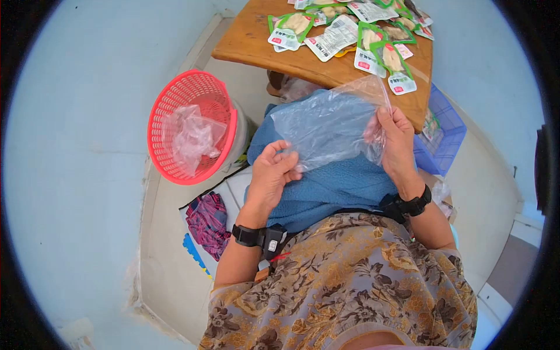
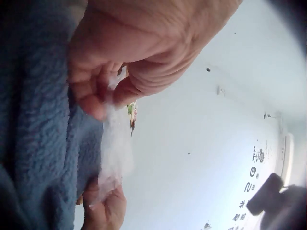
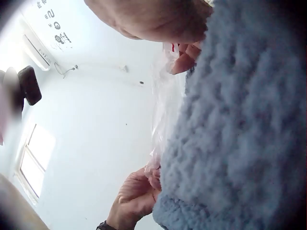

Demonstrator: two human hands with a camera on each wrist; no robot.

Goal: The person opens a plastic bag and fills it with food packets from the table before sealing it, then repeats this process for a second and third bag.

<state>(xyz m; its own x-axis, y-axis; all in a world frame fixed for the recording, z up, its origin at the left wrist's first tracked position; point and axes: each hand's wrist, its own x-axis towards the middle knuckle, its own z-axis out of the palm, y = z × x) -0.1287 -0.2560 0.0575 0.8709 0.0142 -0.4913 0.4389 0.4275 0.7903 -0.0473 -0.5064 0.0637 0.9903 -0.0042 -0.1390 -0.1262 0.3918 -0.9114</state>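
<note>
A clear plastic bag (image 1: 326, 125) is stretched between both hands over a blue fleecy cloth (image 1: 332, 186) on the lap. My left hand (image 1: 273, 175) pinches its near left corner between thumb and fingers. At the other end my right hand (image 1: 396, 143) grips the bag's edge, with some fingers showing through the film. The left wrist view shows the thumb and fingertips closed on the bag (image 2: 115, 143). In the right wrist view the bag (image 3: 163, 105) hangs between the two hands beside the fleecy cloth (image 3: 240, 120). Nothing shows inside the bag.
Several green-and-white food packets (image 1: 332, 38) lie on a wooden table (image 1: 256, 44) ahead. A red basket (image 1: 157, 134) with crumpled clear bags (image 1: 195, 137) stands at the left. At the right, below the table, sits a blue crate (image 1: 449, 125). A plaid cloth (image 1: 207, 224) lies at lower left.
</note>
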